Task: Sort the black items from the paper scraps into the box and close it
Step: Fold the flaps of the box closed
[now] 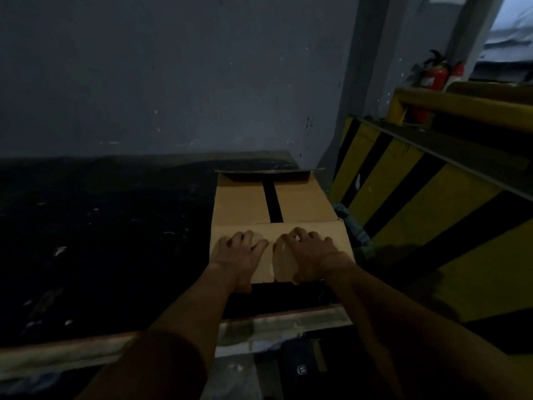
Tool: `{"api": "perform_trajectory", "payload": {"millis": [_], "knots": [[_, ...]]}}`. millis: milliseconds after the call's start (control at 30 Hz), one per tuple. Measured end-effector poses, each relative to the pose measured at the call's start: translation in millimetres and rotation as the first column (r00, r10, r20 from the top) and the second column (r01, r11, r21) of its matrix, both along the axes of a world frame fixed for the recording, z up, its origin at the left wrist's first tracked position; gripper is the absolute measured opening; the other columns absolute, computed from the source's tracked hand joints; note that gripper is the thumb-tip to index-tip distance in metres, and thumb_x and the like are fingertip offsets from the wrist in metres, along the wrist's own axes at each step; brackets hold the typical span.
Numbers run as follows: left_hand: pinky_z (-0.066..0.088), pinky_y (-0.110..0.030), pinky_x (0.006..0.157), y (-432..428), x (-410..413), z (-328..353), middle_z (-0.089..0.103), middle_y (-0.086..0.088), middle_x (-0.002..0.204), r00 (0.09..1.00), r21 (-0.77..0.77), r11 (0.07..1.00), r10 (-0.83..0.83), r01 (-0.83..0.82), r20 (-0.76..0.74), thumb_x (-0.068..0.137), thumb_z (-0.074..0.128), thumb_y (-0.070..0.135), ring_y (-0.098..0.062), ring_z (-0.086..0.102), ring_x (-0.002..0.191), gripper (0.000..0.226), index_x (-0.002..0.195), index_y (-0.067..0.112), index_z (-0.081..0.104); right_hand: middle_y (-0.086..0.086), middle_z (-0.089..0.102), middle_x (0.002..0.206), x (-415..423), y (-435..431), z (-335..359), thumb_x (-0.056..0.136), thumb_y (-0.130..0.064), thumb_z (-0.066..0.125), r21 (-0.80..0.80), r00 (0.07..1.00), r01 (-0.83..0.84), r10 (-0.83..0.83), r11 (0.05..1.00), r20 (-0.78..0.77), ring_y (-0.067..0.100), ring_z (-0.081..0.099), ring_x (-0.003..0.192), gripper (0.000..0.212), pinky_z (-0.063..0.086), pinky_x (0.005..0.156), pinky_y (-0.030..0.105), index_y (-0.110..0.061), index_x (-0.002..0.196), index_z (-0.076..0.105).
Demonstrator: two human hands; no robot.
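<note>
The brown corrugated cardboard box (245, 203) sits at the right end of the dark worktop (115, 226), just beside the yellow-and-black striped barrier (403, 197). Closing is the step in hand. The near cardboard flap (337, 235) is folded down over the two side flaps, & both hands lie on it side by side: the left hand (239, 251) & the right hand (310, 252), fingers spread & lightly bent, tips on the card, gripping nothing. The far flap (268, 174) stands up at the back edge, not yet folded, & a dark gap (272, 202) shows btw the side flaps. To do this well, the person should prob. keep one palm flat on the near flap so it can't spring up, bring the far flap down w/ the other hand to meet it, then press along the seam. The contents can't be seen. Pale paper scraps (60, 250) dot the worktop to the left.
</note>
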State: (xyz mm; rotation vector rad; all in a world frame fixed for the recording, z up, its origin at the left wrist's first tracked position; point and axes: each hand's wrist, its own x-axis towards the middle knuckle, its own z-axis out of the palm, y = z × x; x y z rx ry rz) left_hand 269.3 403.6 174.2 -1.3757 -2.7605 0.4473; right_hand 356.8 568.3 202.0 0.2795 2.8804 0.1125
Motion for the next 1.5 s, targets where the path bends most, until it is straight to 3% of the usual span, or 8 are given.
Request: {"api": "perform_trajectory", "payload": {"millis": [200,367,467,567,667,767,1100,1500], "knots": [[0.048,-0.045,0.089,4,-28,61,0.048,-0.007,0.125,0.946,0.083,0.996,0.001,-0.029,0.325,0.073,0.066,0.049,-0.027,0.052,0.105,0.069,0.132,0.032,0.034,0.003,0.053,0.130,-9,8,68,0.063,-0.059,0.057,-0.273,0.997,0.019,0.003,0.962,0.077,0.027,0.053,0.110,0.076,0.044,0.095,0.046,-0.028,0.132,0.048],[0.048,-0.034,0.076,19,-58,124,0.064,-0.003,0.106,0.936,0.343,0.922,0.057,-0.182,0.346,0.086,0.056,0.033,-0.018,0.059,0.089,0.016,0.098,0.025,0.064,0.001,0.058,0.080,-31,11,102,0.090,-0.044,0.044,-0.070,0.924,-0.103,0.069,0.992,-0.376,0.024,0.058,0.081,0.027,0.041,0.068,0.032,-0.022,0.086,0.059],[0.050,-0.035,0.079,25,-83,139,0.062,-0.012,0.114,0.971,0.410,0.894,0.097,-0.180,0.217,0.089,0.051,0.029,-0.025,0.059,0.095,0.032,0.118,0.018,0.060,0.009,0.061,0.107,-58,32,96,0.095,-0.036,0.037,0.023,0.843,-0.037,0.043,0.999,-0.536,0.031,0.055,0.102,0.029,0.039,0.086,0.043,-0.020,0.109,0.057],[0.036,-0.043,0.107,36,-110,125,0.041,-0.014,0.146,0.982,0.453,0.876,0.107,-0.168,0.158,0.092,0.048,0.027,-0.030,0.042,0.130,0.059,0.147,0.015,0.032,0.011,0.047,0.139,-95,55,75,0.098,-0.033,0.035,0.048,0.834,0.028,0.003,0.998,-0.552,0.032,0.041,0.128,0.043,0.024,0.110,0.053,-0.023,0.139,0.040],[0.007,-0.047,0.117,53,-139,105,0.013,-0.010,0.160,0.992,0.396,0.911,0.123,-0.118,0.012,0.096,0.043,0.034,-0.026,0.011,0.146,0.069,0.153,0.015,0.008,0.012,0.031,0.152,-126,71,59,0.099,-0.033,0.034,0.059,0.804,0.024,0.016,0.998,-0.594,0.031,0.025,0.140,0.053,0.013,0.117,0.051,-0.019,0.149,0.023],[0.004,-0.049,0.117,73,-166,86,-0.002,-0.008,0.161,0.988,0.382,0.911,0.146,-0.156,0.054,0.099,0.037,0.034,-0.026,-0.001,0.148,0.069,0.153,0.014,-0.002,0.010,0.011,0.159,-152,90,44,0.100,-0.040,0.031,-0.019,0.843,0.007,-0.016,1.000,-0.537,0.030,0.007,0.146,0.060,0.007,0.119,0.050,-0.017,0.152,0.010],[0.010,-0.048,0.118,122,-200,7,0.020,-0.004,0.158,0.936,0.326,0.882,0.287,-0.341,0.202,0.102,0.018,0.036,-0.023,0.017,0.145,0.052,0.150,0.017,0.021,0.007,0.028,0.154,-212,140,-23,0.100,-0.035,0.021,-0.188,0.939,-0.023,-0.043,0.982,-0.342,0.030,0.017,0.143,0.049,0.007,0.116,0.047,-0.016,0.144,0.031],[0.012,-0.042,0.119,134,-197,-11,0.018,-0.005,0.159,0.896,0.385,0.810,0.374,-0.442,0.241,0.102,0.022,0.033,-0.021,0.013,0.146,0.052,0.152,0.015,0.018,0.003,0.018,0.159,-224,148,-38,0.101,-0.038,0.017,-0.227,0.948,-0.022,-0.052,0.974,-0.315,0.027,0.013,0.145,0.054,0.009,0.117,0.043,-0.018,0.150,0.020]]}}
